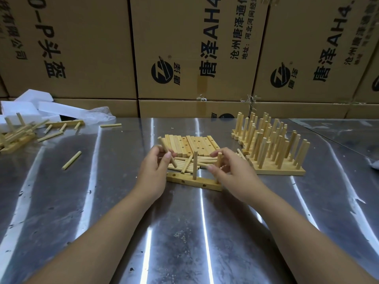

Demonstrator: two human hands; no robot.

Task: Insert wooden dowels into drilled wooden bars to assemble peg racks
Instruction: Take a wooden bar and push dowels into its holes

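A drilled wooden bar [190, 182] lies on the steel table in front of me, with empty holes along its left part. One dowel [195, 165] stands upright in it. My right hand [229, 171] pinches a second upright dowel [219, 160] at the bar's right end. My left hand [155, 171] grips a loose dowel [167, 153], tilted, above the bar's left end. Just behind the bar lie loose dowels [188, 163], and beyond those a row of flat drilled bars [190, 145].
Finished peg racks [270, 144] stand packed together at the right. Stray dowels [71, 160] and pegged bars [14, 136] lie at the far left by white foam blocks [30, 105]. Cardboard boxes [184, 48] wall off the table's [123, 212] back edge.
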